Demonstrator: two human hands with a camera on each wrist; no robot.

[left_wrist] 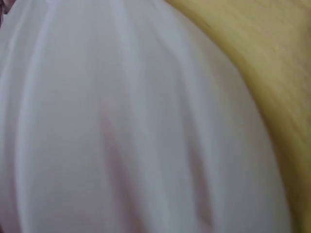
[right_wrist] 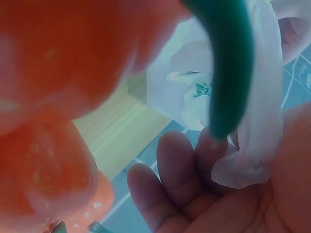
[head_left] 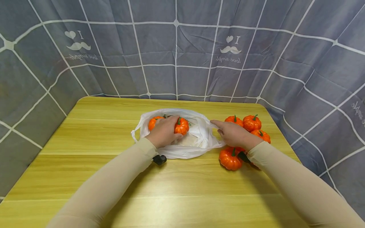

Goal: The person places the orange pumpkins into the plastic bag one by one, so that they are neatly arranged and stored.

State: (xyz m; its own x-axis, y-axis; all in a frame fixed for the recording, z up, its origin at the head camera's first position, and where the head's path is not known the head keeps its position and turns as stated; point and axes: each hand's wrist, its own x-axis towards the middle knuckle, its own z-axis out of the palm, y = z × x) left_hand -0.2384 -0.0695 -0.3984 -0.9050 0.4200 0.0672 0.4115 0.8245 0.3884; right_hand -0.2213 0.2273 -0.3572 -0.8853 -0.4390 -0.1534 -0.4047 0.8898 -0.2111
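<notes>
A white plastic bag (head_left: 185,153) lies on the table with its mouth spread open. Inside it, my left hand (head_left: 163,131) grips a small orange pumpkin (head_left: 182,126) with a green stem. Another pumpkin (head_left: 153,123) shows in the bag, left of that hand. My right hand (head_left: 235,133) holds the right edge of the bag; in the right wrist view, the white plastic (right_wrist: 260,121) runs between thumb and fingers (right_wrist: 177,155). Under and beside the right forearm sit several more pumpkins (head_left: 230,159). The left wrist view shows mostly blurred bag plastic (left_wrist: 146,97).
The wooden table (head_left: 85,133) has a grey curtain with white grid lines (head_left: 196,47) behind it and at both sides. More pumpkins (head_left: 252,123) cluster right of the bag, close to the right wrist. The bag's loose handle (head_left: 134,133) stands out to the left.
</notes>
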